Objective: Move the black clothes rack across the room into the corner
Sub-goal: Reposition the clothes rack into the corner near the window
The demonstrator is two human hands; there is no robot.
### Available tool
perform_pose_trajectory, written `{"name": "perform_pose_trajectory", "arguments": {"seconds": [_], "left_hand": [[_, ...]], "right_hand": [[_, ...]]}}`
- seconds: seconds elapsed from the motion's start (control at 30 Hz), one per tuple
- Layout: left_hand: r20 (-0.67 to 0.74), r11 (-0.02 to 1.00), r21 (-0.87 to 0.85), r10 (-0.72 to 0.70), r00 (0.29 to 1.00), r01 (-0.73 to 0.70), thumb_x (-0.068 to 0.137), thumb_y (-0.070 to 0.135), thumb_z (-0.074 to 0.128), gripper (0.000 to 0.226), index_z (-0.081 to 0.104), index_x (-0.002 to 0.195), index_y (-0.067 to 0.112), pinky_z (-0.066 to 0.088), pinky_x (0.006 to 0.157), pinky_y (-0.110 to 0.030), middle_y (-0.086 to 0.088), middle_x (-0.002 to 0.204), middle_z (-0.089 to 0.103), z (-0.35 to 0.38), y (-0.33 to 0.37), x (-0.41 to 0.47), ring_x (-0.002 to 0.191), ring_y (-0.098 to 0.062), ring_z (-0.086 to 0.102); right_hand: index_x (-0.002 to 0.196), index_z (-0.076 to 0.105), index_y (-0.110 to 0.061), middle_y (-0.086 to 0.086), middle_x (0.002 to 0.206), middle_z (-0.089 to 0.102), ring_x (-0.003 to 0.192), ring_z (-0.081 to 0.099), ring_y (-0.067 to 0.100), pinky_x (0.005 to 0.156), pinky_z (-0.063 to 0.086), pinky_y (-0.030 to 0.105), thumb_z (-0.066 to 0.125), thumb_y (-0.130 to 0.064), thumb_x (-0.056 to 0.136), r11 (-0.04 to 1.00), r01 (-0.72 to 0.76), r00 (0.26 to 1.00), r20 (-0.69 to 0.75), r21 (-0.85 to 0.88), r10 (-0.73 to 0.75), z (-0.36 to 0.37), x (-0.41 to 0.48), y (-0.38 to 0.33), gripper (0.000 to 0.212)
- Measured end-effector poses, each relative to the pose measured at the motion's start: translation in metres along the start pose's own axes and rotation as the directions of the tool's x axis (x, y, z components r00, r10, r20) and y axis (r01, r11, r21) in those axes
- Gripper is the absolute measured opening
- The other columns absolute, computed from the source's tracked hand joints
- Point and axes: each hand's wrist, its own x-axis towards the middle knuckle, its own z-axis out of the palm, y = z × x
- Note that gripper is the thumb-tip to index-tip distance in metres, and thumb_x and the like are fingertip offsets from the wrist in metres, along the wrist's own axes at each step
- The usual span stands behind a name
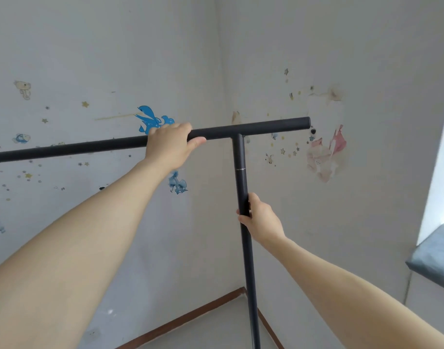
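Note:
The black clothes rack [241, 157] fills the middle of the head view: a horizontal top bar runs from the left edge to a free end at the right, and an upright pole drops from it to the floor. My left hand [169, 144] is wrapped over the top bar, just left of the joint. Lower down, my right hand [260, 217] grips the upright pole about halfway along. The rack stands close to the room corner [224, 172], where two white walls meet. Its base is out of view.
Both walls carry stickers: a blue dolphin [150, 117], stars, and a torn pink patch [326, 154]. A brown skirting board [190, 316] lines the floor at the corner. A grey window sill [435, 258] juts out at the right edge.

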Motion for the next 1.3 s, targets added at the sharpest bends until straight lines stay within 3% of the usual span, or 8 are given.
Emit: {"name": "perform_pose_trajectory", "arguments": {"seconds": [0.23,0.4,0.53,0.7,1.0,1.3], "left_hand": [[0.040,0.997,0.060,-0.045,0.998,0.042,0.090,0.055,0.035,0.045,0.042,0.081,0.011,0.034,0.075,-0.041,-0.008,0.083,0.054,0.043,-0.016,0.037,0.077,-0.030,0.046],[0.091,0.988,0.134,-0.089,0.992,0.077,0.091,0.054,0.035,0.043,0.044,0.085,0.012,0.035,0.077,-0.042,-0.009,0.090,0.057,0.070,-0.020,0.064,0.088,-0.033,0.053],[0.127,0.980,0.167,-0.133,0.983,0.111,0.091,0.054,0.034,0.042,0.043,0.085,0.013,0.035,0.077,-0.040,-0.005,0.085,0.051,0.088,-0.021,0.083,0.081,-0.027,0.046],[0.203,0.975,0.174,-0.173,0.964,0.138,0.092,0.053,0.034,0.041,0.044,0.087,0.013,0.035,0.075,-0.040,-0.004,0.084,0.051,0.110,-0.032,0.111,0.079,-0.027,0.046],[0.148,0.967,0.207,-0.183,0.972,0.151,0.093,0.050,0.034,0.038,0.045,0.085,0.014,0.037,0.078,-0.042,-0.004,0.084,0.052,0.175,-0.058,0.158,0.080,-0.028,0.046],[0.114,0.975,0.198,-0.122,0.986,0.097,0.094,0.047,0.036,0.036,0.042,0.080,0.014,0.037,0.070,-0.039,-0.005,0.079,0.052,0.234,-0.094,0.205,0.074,-0.029,0.048]], "right_hand": [[0.096,0.040,-0.015,0.004,0.105,0.069,0.091,0.065,0.030,0.077,0.056,0.049,0.058,-0.016,0.089,0.998,0.064,0.996,0.065,0.024,-0.066,0.022,0.069,0.023,0.020],[0.096,0.038,-0.020,-0.001,0.105,0.070,0.093,0.064,0.027,0.078,0.055,0.047,0.059,-0.016,0.089,0.994,0.102,0.988,0.112,0.047,-0.107,0.034,0.121,0.041,0.022],[0.109,0.043,-0.018,0.001,0.104,0.069,0.093,0.065,0.027,0.080,0.056,0.048,0.059,-0.015,0.089,0.988,0.116,0.979,0.154,0.100,-0.130,0.042,0.159,0.052,0.025],[0.110,0.043,-0.013,0.007,0.105,0.068,0.094,0.064,0.030,0.082,0.055,0.048,0.058,-0.013,0.090,0.984,0.143,0.971,0.175,0.110,-0.161,0.057,0.202,0.060,0.025],[0.112,0.045,-0.013,0.003,0.107,0.069,0.094,0.066,0.028,0.082,0.056,0.048,0.058,-0.013,0.090,0.984,0.152,0.973,0.161,0.092,-0.166,0.086,0.284,0.073,0.026],[0.109,0.045,-0.013,0.005,0.106,0.068,0.091,0.066,0.027,0.081,0.057,0.047,0.059,-0.013,0.090,0.989,0.136,0.980,0.141,0.057,-0.143,0.119,0.364,0.077,0.024]]}}
